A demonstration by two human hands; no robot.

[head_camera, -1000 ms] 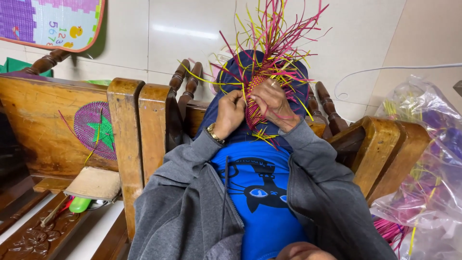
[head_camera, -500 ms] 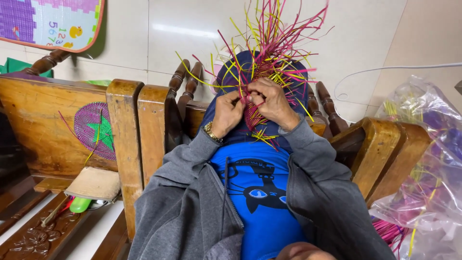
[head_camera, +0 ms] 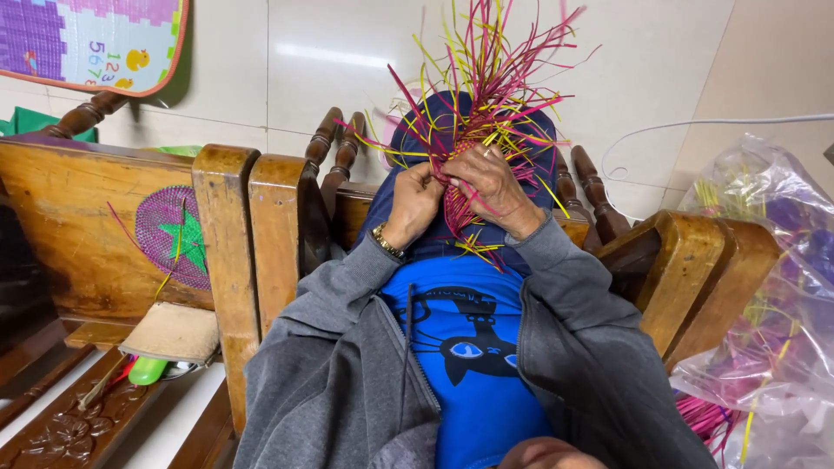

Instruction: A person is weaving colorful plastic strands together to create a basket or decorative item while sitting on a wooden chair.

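Woven piece (head_camera: 458, 204) of pink and yellow strips rests on the lap at twelve o'clock; left hand (head_camera: 413, 201) pinches a strip, right hand (head_camera: 493, 184) grips the weave's edge.

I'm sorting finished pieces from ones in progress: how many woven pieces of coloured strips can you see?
2. One pink-and-yellow woven piece is held in the lap by the left hand and right hand. One round purple piece with a green star lies on the wooden seat. The plastic bag may hide more.
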